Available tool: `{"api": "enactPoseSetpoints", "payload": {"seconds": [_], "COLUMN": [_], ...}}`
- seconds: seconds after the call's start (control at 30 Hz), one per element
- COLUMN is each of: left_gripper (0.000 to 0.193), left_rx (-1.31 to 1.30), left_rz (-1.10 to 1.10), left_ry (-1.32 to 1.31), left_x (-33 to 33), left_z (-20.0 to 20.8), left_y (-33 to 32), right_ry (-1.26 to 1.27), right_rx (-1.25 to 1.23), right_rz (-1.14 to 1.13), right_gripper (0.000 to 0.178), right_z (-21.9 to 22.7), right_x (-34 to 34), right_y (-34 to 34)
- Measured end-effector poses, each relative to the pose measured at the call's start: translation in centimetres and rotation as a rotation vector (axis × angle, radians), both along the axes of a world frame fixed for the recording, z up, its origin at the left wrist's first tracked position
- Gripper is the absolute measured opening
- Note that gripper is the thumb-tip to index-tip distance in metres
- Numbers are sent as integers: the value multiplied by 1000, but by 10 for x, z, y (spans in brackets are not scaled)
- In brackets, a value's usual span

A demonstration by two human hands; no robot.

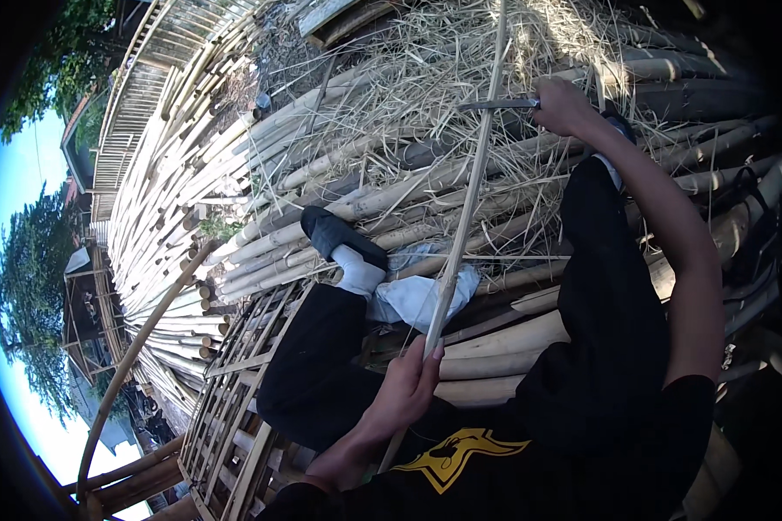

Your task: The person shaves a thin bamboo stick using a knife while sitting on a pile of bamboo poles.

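Observation:
A long, thin bamboo strip (pixel 471 200) runs from near my lap out to the far edge of the view. My left hand (pixel 406 385) is closed around its near part, close to my body. Farther out on the right, my right hand (pixel 563 106) grips a knife (pixel 502 104) by its handle. The blade lies across the strip, pointing left; whether it cuts in cannot be told. Pale bamboo shavings (pixel 408 100) are heaped around and beyond the blade. A whitish cloth or plastic sheet (pixel 426 297) lies below the strip, between my legs.
Bamboo poles (pixel 495 347) lie side by side under my legs, with many more stacked (pixel 169 217) at the left. A slatted bamboo frame (pixel 235 391) is by my left knee. One curved pole (pixel 139 347) rises at the left. My dark shoe (pixel 343 236) rests on poles.

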State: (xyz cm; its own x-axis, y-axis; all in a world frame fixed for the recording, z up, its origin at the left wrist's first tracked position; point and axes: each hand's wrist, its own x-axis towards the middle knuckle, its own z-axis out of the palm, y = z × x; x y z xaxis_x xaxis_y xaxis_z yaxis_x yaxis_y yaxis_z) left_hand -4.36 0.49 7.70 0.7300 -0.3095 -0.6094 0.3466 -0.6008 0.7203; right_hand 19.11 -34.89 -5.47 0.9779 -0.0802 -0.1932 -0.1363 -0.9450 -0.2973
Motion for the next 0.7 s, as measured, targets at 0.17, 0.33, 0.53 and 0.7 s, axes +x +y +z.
{"api": "enactPoseSetpoints", "payload": {"seconds": [0.17, 0.33, 0.53, 0.7], "left_gripper": [20, 19, 19, 22], "left_rx": [-3, 28, 72, -12], "left_rz": [19, 42, 4, 98], "left_ry": [127, 113, 171, 163], "left_x": [-9, -20, -23, -19], "left_z": [12, 12, 15, -1], "left_y": [-3, -2, 3, 15], "right_ry": [-108, -165, -290, 219], "right_rx": [-98, -205, -187, 128], "right_rz": [-29, -114, -71, -8], "right_gripper": [26, 21, 22, 27], "right_z": [-27, -46, -67, -79], "right_x": [19, 28, 25, 18], "right_y": [-70, -81, -91, -55]}}
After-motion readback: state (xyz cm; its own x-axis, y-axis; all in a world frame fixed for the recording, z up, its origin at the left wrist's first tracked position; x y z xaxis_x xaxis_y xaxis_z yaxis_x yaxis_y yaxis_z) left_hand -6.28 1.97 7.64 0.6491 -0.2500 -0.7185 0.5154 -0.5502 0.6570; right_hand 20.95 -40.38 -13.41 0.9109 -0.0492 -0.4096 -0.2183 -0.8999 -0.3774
